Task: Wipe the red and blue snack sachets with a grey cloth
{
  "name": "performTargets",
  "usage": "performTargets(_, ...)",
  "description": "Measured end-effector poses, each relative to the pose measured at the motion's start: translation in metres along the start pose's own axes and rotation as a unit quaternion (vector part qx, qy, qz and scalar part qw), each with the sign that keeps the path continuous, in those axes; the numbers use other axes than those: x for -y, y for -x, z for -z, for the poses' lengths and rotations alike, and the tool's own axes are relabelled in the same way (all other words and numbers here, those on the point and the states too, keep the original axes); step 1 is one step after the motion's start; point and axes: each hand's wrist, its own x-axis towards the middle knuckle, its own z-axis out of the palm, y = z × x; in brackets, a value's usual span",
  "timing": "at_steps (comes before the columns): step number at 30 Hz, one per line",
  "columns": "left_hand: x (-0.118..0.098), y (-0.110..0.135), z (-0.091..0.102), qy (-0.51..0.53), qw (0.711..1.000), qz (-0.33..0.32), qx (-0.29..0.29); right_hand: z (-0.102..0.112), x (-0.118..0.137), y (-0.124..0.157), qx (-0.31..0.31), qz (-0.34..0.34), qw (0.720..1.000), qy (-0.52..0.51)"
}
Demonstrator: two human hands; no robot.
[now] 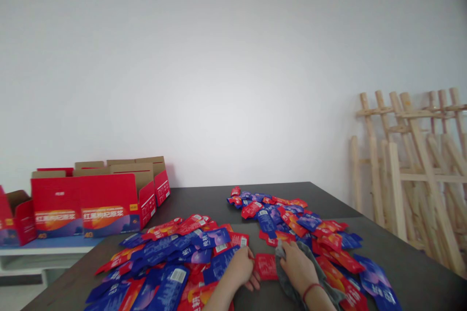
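Note:
A red sachet (266, 267) lies on the dark table between my hands. My left hand (241, 268) has its thumb and fingers closed at the sachet's left end. My right hand (297, 266), with a red cord on its wrist, is closed on a grey cloth (282, 279) at the sachet's right end. Part of the cloth spreads out under my right hand and wrist. Left of my left hand is a heap of blue and red sachets (171, 248). A second heap of sachets (288, 218) stretches from behind my right hand toward the far side.
Open red cartons (109, 204) stand at the left on a low white shelf unit (54, 252). The dark tabletop (204, 197) reaches back to a white wall (233, 82). Several wooden easels (412, 170) lean at the right, past the table's edge.

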Motion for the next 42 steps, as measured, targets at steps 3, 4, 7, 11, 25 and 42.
performTargets(3,-0.003,0.0,0.005,0.029,0.999,-0.014,-0.03,0.004,-0.001,0.0,-0.022,-0.02,0.999,-0.017)
performTargets(4,-0.004,-0.001,0.006,0.042,0.998,-0.018,-0.042,0.004,0.002,0.0,-0.03,-0.009,0.999,-0.032)
performTargets(7,-0.004,-0.004,0.005,0.087,0.994,-0.031,-0.052,0.003,0.017,0.005,-0.041,0.089,0.991,-0.091)
performTargets(11,-0.003,-0.007,0.001,0.094,0.992,-0.079,-0.035,-0.002,0.03,0.008,-0.021,0.138,0.985,-0.098)
performTargets(25,-0.04,0.038,0.146,-0.083,0.958,-0.116,-0.251,-0.01,0.012,-0.008,0.02,-0.019,0.999,0.023)
performTargets(42,-0.019,0.05,0.061,-0.444,0.842,-0.226,-0.207,0.005,0.003,-0.007,0.069,0.103,0.992,-0.007)
